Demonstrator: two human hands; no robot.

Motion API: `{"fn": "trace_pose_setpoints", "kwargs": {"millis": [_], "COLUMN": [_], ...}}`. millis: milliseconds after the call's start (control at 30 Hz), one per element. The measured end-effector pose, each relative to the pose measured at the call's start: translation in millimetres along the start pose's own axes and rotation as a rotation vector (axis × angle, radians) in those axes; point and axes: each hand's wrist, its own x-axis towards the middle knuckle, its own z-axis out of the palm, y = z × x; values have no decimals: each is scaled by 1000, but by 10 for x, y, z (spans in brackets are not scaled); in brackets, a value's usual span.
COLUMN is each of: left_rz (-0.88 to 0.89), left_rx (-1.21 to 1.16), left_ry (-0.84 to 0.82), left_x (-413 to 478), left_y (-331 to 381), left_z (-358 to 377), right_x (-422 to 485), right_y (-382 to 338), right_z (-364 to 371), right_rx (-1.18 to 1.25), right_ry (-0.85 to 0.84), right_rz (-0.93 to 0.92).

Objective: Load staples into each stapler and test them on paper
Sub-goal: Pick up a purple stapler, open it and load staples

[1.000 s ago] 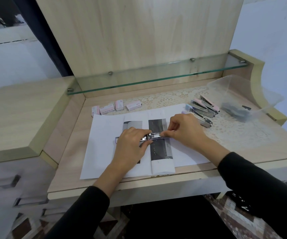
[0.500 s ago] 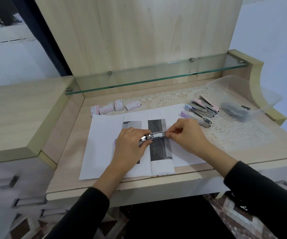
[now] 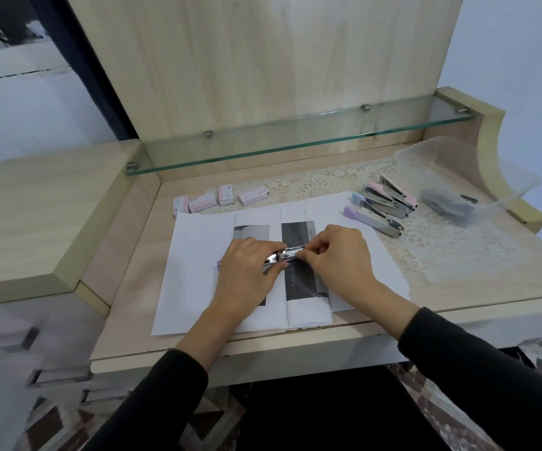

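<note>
wooden desk (image 3: 133, 304) and paper (image 3: 194, 255), stapler (image 3: 287, 255) in grip of left hand (image 3: 246, 275), tip pinched by right hand (image 3: 338, 255)

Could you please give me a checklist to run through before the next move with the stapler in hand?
1. Stapler gripped by the left hand: ok.
2. Right hand pinching at the stapler's front end: ok.
3. Staples seated inside the stapler: cannot tell, the fingers hide it.
4. Paper lying under the stapler for the test: ok.
5. Staple boxes lined up just beyond the paper's far edge: ok.
6. Other staplers on the right already loaded: cannot tell.
</note>
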Motion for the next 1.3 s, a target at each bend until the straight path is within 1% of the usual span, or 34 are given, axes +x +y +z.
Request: {"fn": "trace_pose_setpoints", "kwargs": {"millis": [200,400,567,767,1167,1300], "left_rz": [3,3,2,10,17,29], "left_rx": [-3,7,12,20,22,25], "left_ry": [10,17,15,17,19,28], "left_x": [3,2,2,4,2,8], "left_y": [-7,-14,-20,-11,-12,-13], "left_z": [5,17,20,15,19,22], "right_x": [-14,-29,-29,-38,23,53], "right_y": [-54,-88,-76,-46,-24,-37], "right_z": [25,54,57,63,75,21], "right_rx": [73,17,150,184,176,103], "right_ry": [4,2,11,29,27,0], "right_rz": [64,126,152,145,146,166]}}
